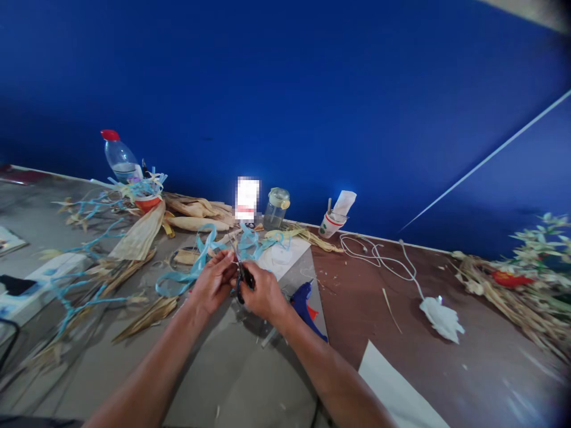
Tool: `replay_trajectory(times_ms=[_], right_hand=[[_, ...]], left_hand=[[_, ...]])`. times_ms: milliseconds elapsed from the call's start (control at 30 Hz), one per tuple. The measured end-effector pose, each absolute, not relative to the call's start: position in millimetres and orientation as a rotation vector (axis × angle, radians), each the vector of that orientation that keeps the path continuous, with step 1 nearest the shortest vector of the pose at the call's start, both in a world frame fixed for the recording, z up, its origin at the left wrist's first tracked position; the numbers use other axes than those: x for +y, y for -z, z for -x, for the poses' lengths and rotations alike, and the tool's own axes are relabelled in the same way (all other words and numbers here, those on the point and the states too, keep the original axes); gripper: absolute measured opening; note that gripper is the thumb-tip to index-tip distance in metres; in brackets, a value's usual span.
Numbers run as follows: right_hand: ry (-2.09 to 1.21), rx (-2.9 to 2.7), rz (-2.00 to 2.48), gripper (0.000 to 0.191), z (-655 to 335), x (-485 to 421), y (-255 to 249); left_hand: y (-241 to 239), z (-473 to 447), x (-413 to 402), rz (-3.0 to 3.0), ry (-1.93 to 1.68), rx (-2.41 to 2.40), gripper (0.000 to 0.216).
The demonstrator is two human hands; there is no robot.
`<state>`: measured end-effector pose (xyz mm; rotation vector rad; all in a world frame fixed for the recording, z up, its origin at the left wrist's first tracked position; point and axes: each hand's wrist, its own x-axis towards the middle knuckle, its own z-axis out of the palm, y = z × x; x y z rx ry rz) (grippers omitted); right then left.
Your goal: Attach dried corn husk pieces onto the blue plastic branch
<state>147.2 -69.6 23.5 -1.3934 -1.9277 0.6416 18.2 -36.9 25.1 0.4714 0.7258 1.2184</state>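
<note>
My left hand (213, 280) and my right hand (264, 292) meet over the middle of the table. The right hand's fingers are closed around small dark-handled scissors (243, 279). With pinched fingers the left hand holds a thin straw-coloured strip (234, 245) at the scissors' blades. A long light-blue ribbon (196, 267) curls on the table just behind and left of the hands. A blue glue gun (304, 304) lies on the table just right of my right wrist.
Dried corn husks (139, 235) and blue strips litter the left side. A red-capped bottle (118, 156), a glass jar (276, 208) and a paper cup (331, 223) stand by the blue wall. A white cable (379, 257), white crumpled piece (442, 318), straw pile (513, 294) and white sheet (395, 389) are on the right.
</note>
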Motion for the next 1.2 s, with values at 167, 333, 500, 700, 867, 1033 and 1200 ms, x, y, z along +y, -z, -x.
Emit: replay_trajectory(times_ms=[167,333,500,700,867,1033,1200], right_hand=[[-0.617,-1.93,1.394,0.03,-146.5,-70.6,-23.7],[-0.597,-1.932,1.38,0.029,-146.7,-69.1,-22.4],[-0.596,-1.943,1.376,0.03,-148.7,-68.5,-21.0],[-0.595,-1.932,1.371,0.031,-148.2,-69.7,-20.1],[-0.597,-1.897,1.338,0.034,-146.5,-70.1,-18.3],[-0.595,-1.854,1.329,0.035,-144.9,-70.7,-12.9],[-0.603,-1.805,1.304,0.037,-143.4,-70.7,-5.8]], left_hand=[[-22.1,-18.7,-37.1,-0.471,-1.205,0.754,0.025],[-19.6,-19.4,-36.5,-0.482,-1.201,0.727,0.029],[-23.2,-17.3,-37.0,-0.485,-1.218,0.742,0.031],[-23.5,-17.0,-36.9,-0.515,-1.204,0.732,0.03],[-24.0,-18.1,-37.8,-0.524,-1.2,0.721,0.03],[-27.0,-19.2,-39.8,-0.519,-1.197,0.728,0.03],[-27.2,-20.1,-40.8,-0.528,-1.209,0.72,0.031]])
